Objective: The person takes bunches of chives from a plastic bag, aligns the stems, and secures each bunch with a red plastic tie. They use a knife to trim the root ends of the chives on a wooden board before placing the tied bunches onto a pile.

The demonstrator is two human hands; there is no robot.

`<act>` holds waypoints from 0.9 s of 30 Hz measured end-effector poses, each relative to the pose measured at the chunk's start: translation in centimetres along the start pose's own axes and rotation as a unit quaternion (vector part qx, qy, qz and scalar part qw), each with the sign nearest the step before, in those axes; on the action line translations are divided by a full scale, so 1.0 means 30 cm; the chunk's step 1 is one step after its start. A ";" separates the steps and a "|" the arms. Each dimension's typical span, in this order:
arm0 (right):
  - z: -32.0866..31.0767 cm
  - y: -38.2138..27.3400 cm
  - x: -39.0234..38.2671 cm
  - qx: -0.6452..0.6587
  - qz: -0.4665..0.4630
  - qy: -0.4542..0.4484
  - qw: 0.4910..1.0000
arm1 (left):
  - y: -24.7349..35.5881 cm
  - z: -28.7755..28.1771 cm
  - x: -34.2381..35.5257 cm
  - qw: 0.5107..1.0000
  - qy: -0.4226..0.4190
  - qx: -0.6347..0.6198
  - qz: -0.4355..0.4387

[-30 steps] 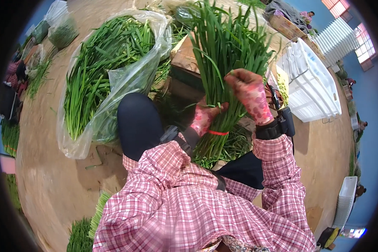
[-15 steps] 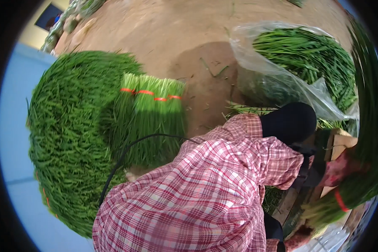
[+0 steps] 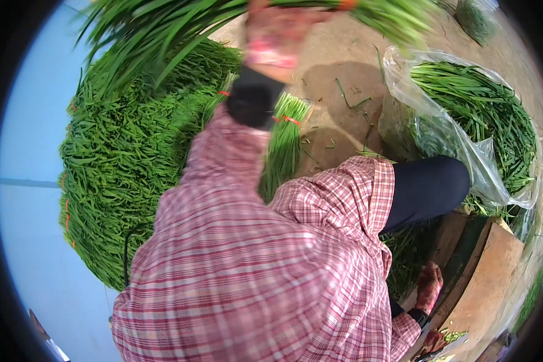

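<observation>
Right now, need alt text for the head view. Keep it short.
A gloved hand, blurred, holds a tied bundle of long green chives above a large heap of banded green bunches on brown ground. The other gloved hand rests low by a wooden board; a clear plastic bag of loose greens lies beyond the knee.

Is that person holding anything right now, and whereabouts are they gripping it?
The left hand, blurred, grips a bundle of long green leaves near its orange-banded end. The right hand seems to hold nothing, resting low by the wooden board.
</observation>
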State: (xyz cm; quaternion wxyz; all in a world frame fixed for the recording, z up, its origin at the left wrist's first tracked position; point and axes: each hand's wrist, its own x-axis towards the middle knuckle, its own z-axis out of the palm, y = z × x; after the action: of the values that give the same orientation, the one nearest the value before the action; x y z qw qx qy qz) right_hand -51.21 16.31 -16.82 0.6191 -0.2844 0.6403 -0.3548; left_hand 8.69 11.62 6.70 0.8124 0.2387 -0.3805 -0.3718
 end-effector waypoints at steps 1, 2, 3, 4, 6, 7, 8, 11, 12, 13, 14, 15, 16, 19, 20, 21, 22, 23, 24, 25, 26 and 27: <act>0.048 0.028 0.045 -0.027 0.026 -0.039 0.999 | 0.148 -0.115 -0.027 0.992 -0.055 -0.106 -0.028; 0.058 0.050 0.072 -0.028 0.026 -0.049 0.998 | 0.221 -0.226 -0.047 0.965 -0.113 -0.228 -0.064; 0.032 0.069 0.074 -0.058 0.032 -0.063 0.996 | 0.202 -0.293 -0.066 0.988 0.008 -0.157 -0.005; 0.017 0.080 0.084 -0.083 0.038 -0.087 0.992 | 0.204 -0.330 -0.080 0.987 0.127 -0.074 0.057; 0.061 0.083 0.099 -0.100 0.042 -0.087 0.990 | 0.267 -0.486 -0.140 0.956 0.199 -0.153 0.149; 0.074 0.069 0.093 -0.099 0.055 -0.085 0.990 | 0.248 -0.533 -0.171 0.940 0.241 -0.126 0.207; 0.084 0.063 0.088 -0.096 0.067 -0.079 0.990 | 0.222 -0.573 -0.208 0.945 0.210 -0.007 0.249; 0.051 0.095 0.138 -0.082 0.055 -0.075 0.992 | 0.094 -0.833 -0.372 0.903 0.316 0.011 0.290; 0.042 0.098 0.151 -0.083 0.054 -0.077 0.992 | 0.026 -0.937 -0.451 0.904 0.319 0.011 0.285; 0.037 0.105 0.164 -0.087 0.059 -0.073 0.992 | -0.049 -1.035 -0.538 0.901 0.391 -0.080 0.171; 0.021 0.111 0.163 -0.094 0.067 -0.066 0.991 | -0.125 -1.104 -0.641 0.872 0.456 -0.169 0.051; 0.006 0.113 0.150 -0.099 0.068 -0.064 0.991 | -0.193 -1.148 -0.726 0.807 0.539 -0.242 -0.025; 0.013 0.118 0.148 -0.112 0.057 -0.066 0.990 | -0.248 -1.178 -0.760 0.727 0.606 -0.308 -0.099; -0.001 0.158 0.139 -0.105 0.052 -0.065 0.991 | -0.332 -1.221 -0.837 0.852 0.363 0.067 -0.371; -0.017 0.163 0.128 -0.079 0.053 -0.046 0.994 | -0.345 -1.179 -0.784 0.852 0.356 0.059 -0.380; -0.022 0.151 0.095 -0.091 0.053 -0.030 0.994 | -0.310 -1.074 -0.686 0.889 0.337 0.106 -0.293; -0.013 0.141 0.075 -0.089 0.055 -0.025 0.994 | -0.235 -0.993 -0.610 0.914 0.319 0.160 -0.196; 0.003 0.132 0.063 -0.102 0.057 -0.025 0.993 | -0.169 -0.986 -0.550 0.775 0.301 0.529 -0.167; 0.012 0.133 0.053 -0.115 0.059 -0.025 0.991 | -0.111 -1.006 -0.507 0.516 0.234 0.816 -0.112; 0.004 0.149 0.059 -0.113 0.062 -0.020 0.991 | -0.056 -1.047 -0.499 0.438 0.208 0.867 -0.112; -0.016 0.166 0.083 -0.111 0.055 -0.018 0.992 | -0.015 -1.084 -0.494 0.357 0.179 0.910 -0.109; -0.037 0.183 0.090 -0.109 0.050 -0.013 0.993 | -0.010 -1.081 -0.481 0.362 0.170 0.910 -0.112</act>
State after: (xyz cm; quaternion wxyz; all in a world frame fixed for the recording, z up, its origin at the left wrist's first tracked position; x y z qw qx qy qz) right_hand -52.09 17.47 -22.87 0.6097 -0.3221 0.6804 -0.2481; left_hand 28.12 26.17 -19.21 0.0997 0.9312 -0.3112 0.1612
